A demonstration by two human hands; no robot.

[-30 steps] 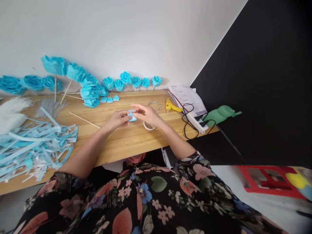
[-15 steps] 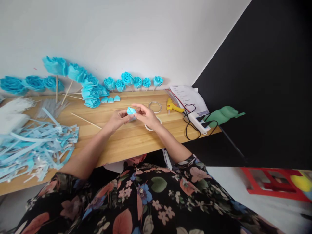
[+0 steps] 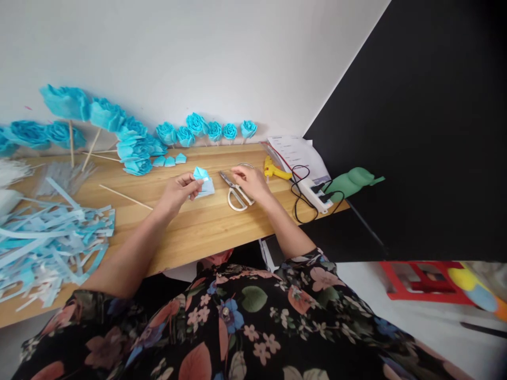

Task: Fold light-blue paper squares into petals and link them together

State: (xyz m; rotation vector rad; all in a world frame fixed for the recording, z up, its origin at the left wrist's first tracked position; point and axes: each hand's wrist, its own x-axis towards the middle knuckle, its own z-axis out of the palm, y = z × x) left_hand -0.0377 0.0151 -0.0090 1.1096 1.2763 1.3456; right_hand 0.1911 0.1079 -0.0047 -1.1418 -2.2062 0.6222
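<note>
The folded blue paper (image 3: 201, 174) is just left of the scissors (image 3: 233, 186). It is bright blue on top, with a paler part below. A moment ago both hands were on it. Now one hand has let go and gone over to the scissors, so I think the folding has stopped for now.

The left hand (image 3: 176, 194) is left of the scissors. Its thumb and fingers pinch the paper by one side, with almost no gap. The right hand (image 3: 253, 182) is over the right side of the scissors and hides part of a handle. Its fingers are bent and close together. I can't tell if they touch the scissors.

Behind the scissors, off to the left, are small blue folded pieces (image 3: 170, 161). Further back, blue paper roses (image 3: 197, 124) stand by the wall. A yellow glue gun (image 3: 273, 168) is right of the scissors, and a thin stick (image 3: 124, 196) lies well to their left.
</note>
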